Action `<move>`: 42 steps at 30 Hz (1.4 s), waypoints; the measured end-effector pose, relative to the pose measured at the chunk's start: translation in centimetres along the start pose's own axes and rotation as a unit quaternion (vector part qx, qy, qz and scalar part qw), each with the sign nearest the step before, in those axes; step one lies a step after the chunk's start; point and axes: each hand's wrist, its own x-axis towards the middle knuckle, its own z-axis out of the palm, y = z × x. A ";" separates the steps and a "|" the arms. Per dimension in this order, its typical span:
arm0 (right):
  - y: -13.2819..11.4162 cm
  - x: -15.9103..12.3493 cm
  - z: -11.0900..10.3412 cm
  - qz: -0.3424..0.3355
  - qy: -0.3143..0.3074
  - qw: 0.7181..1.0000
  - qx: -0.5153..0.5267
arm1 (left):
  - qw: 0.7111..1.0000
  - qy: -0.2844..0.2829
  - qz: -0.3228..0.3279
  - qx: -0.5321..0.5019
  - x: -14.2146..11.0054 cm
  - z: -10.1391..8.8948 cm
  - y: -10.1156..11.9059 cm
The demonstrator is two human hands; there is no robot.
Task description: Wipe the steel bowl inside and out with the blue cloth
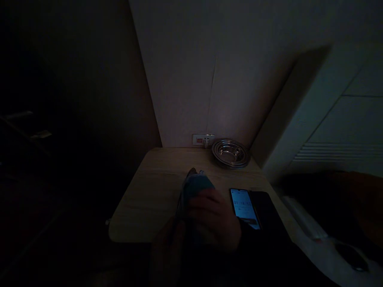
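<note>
The room is very dark. My right hand (pixel 215 219) rests on a small light wooden table (pixel 149 187), its fingers closed over a bunched blue cloth (pixel 194 187) that is pressed to the tabletop. The hand and cloth are blurred. A dark sleeve runs from this hand toward the lower right. Just right of the hand lies a phone (pixel 243 207) with its screen lit. A dim shape at the table's front edge looks like my left hand (pixel 167 243); its fingers are lost in the dark.
A round metal plate (pixel 231 152) sits at the table's back right corner, next to a wall socket (pixel 202 139). A white cabinet door (pixel 329 119) stands to the right. Something white (pixel 314 235) lies low on the right. The left side is in darkness.
</note>
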 end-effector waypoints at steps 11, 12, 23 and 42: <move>-0.4 -0.5 0.8 0.064 0.040 0.997 -0.024 | 0.999 0.030 -0.025 -0.020 -0.2 0.2 -0.5; -0.6 -0.6 1.1 0.078 0.041 0.996 -0.024 | 0.999 0.040 -0.026 -0.022 -0.1 0.1 -0.5; 3.3 -1.1 1.4 0.243 0.122 0.959 0.076 | 0.991 0.127 -0.002 0.036 -1.4 -0.3 -3.3; 0.9 -4.3 1.2 0.290 0.165 0.939 0.085 | 0.991 0.122 0.007 0.063 -1.5 0.5 -3.2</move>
